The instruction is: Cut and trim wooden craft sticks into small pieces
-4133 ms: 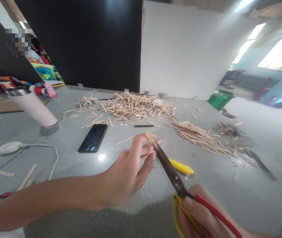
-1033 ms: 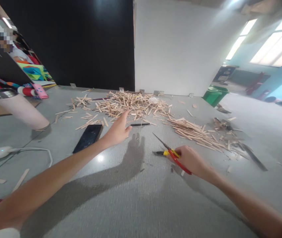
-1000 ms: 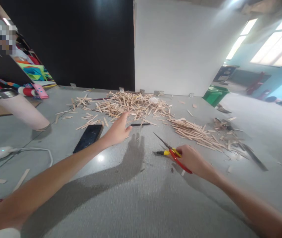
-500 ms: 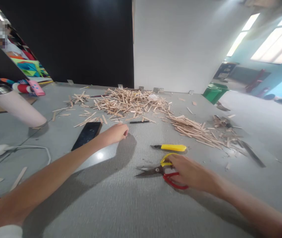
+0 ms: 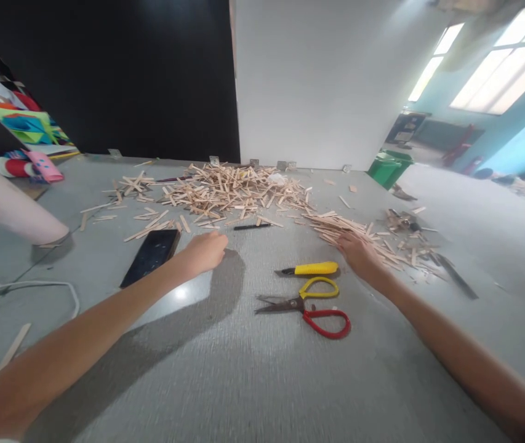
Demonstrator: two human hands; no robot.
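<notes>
Wooden craft sticks (image 5: 329, 225), bunched roughly parallel, lie at the fingertips of the right hand (image 5: 359, 251), which reaches over their near edge; whether those fingers are apart, together or clamped on a stick, I cannot tell. Just left of and nearer than these fingertips is a yellow-handled utility knife (image 5: 315, 269), and beyond it, closer to the wearer, scissors (image 5: 293, 304) with one yellow and one red handle, blades slightly apart. The left hand (image 5: 204, 251) has its fingers curled under; whether they hold anything is hidden. Just left of it lies a dark phone (image 5: 150, 257); ahead and right of its fingers, a thin black rod (image 5: 252, 227). Farther ahead of both hands' fingers spreads a jumbled heap of sticks (image 5: 237, 187). Well left of the left fingers leans a pale bottle (image 5: 17, 206).
</notes>
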